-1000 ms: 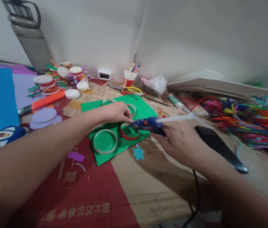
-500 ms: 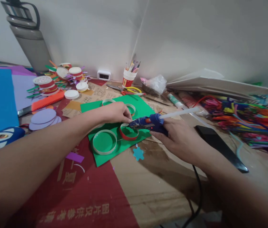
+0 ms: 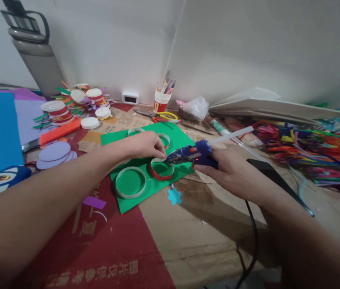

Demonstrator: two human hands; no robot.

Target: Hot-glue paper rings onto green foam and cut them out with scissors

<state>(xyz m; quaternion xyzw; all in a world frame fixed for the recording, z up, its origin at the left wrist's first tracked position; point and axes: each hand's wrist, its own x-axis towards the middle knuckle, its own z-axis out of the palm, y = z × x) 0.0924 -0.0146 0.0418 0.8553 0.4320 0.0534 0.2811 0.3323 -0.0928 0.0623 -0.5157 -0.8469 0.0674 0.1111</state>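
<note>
My right hand [image 3: 228,165] is wrapped round the handle of a blue glue gun [image 3: 184,154], with a clear glue stick [image 3: 233,135] sticking out of its back. The gun's nozzle points left, at the rim of a red paper ring [image 3: 161,175] with a white inside. My left hand [image 3: 148,145] has its fingers pinched together at the far rim of this ring. The ring stands on a green sheet [image 3: 127,204], which also bears a white-rimmed ring [image 3: 131,196] at the near left and two more rings behind my left hand.
A blue flower cutout [image 3: 174,196] lies before the sheet. To the left are purple discs [image 3: 53,150], an orange-handled cutter [image 3: 60,131] and decorated cups [image 3: 58,113]. Behind are scissors [image 3: 166,116] and a pen cup [image 3: 161,101]. Pipe cleaners [image 3: 323,148] and a black phone-like object [image 3: 278,180] lie right.
The glue gun and my right hand have shifted slightly right, its nozzle staying at the red ring's rim. My left hand stays at the ring. The whole view has shifted slightly.
</note>
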